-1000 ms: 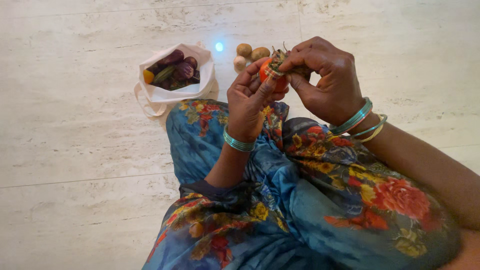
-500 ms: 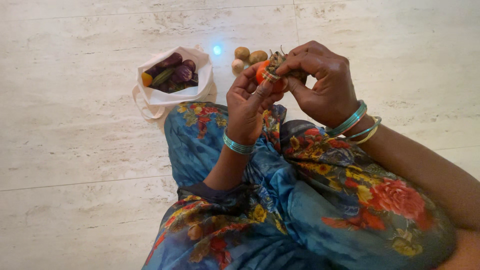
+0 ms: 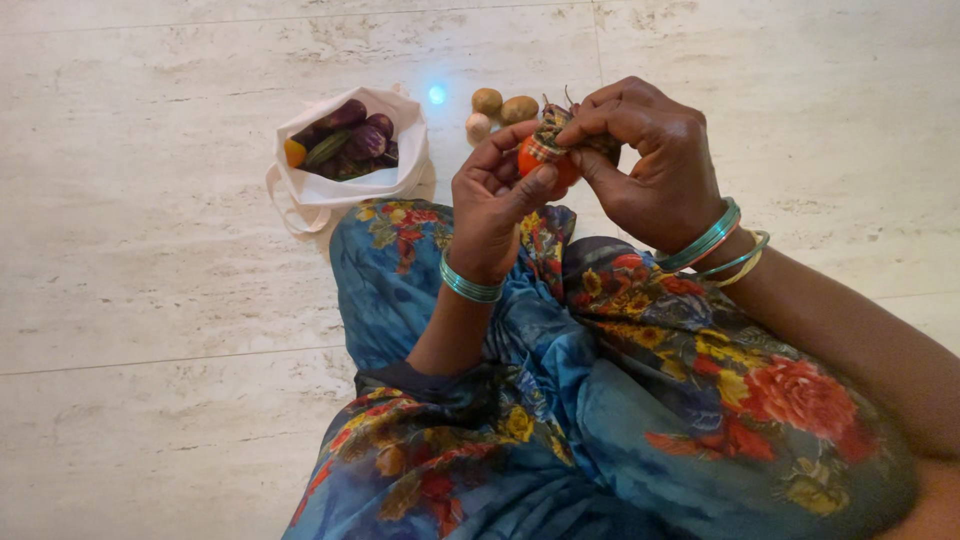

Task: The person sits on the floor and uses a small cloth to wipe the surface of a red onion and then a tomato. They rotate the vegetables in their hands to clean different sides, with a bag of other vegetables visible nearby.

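Note:
I sit on a pale stone floor in a blue flowered garment. My left hand grips a round orange-red tomato between thumb and fingers, held above my knee. My right hand pinches a small checked, brownish scrap of cloth against the top of the tomato. Both wrists wear teal bangles. Part of the tomato is hidden by my fingers.
A white cloth bag lies open on the floor at upper left, holding purple aubergines, a green vegetable and an orange one. Three small potatoes sit on the floor just beyond my hands. A blue light spot shows on the tiles.
Both hands stay closed on the tomato and the cloth scrap, shifting only slightly. The view wobbles a little.

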